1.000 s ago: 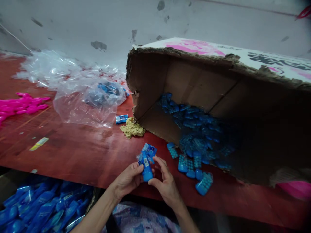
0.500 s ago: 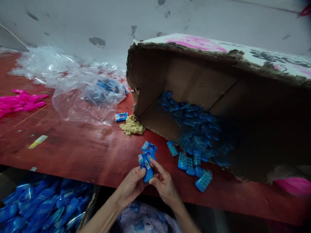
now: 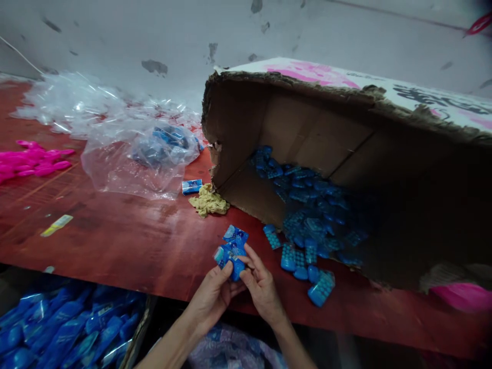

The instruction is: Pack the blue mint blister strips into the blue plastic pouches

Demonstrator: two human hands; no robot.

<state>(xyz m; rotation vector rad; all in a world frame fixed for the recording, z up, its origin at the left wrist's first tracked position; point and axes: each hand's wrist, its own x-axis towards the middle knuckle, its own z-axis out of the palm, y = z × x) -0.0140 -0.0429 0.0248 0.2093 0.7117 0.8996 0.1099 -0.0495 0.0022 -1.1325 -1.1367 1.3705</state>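
Both hands, left hand [image 3: 212,294] and right hand [image 3: 262,289], had a closed grip on one small blue plastic packet [image 3: 231,254]. They held it just in front of the torn brown cardboard box [image 3: 307,123].

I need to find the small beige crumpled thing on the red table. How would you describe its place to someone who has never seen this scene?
Start at the big cardboard box lying on its side on the red table. At the box's near left corner, beside a small blue packet, lies the crumpled beige cloth. It is the only beige, soft thing there; its neighbours are blue plastic pieces or clear bags.
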